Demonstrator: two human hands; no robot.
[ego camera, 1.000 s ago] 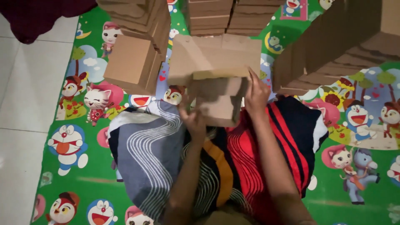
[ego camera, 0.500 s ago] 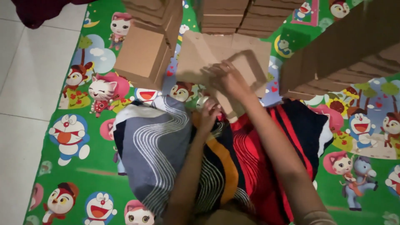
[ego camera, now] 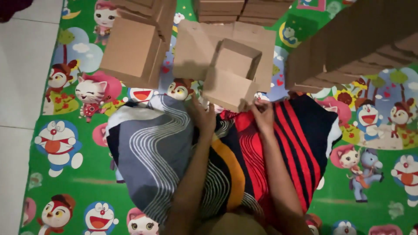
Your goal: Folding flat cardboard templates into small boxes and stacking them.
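The small cardboard box, half folded with its top open, sits at the near edge of a flat cardboard sheet, just beyond the person's knees. Going by size: the green cartoon mat covers the floor, with pale tile along the left; a striped cloth of grey, orange, red and black drapes the lap; a long stack of cardboard slants in at the far right, another stack lies far left, and more pieces are at the far middle. The left hand touches the box's near left corner, fingers curled, and the right hand pinches at its near right corner; neither looks closed around it fully. I'd judge the walls could spring open or the box tip toward the lap, since only its corners are held. Room is tight: stacks press in on both sides, and the freest space is the lap and the mat to the near left.
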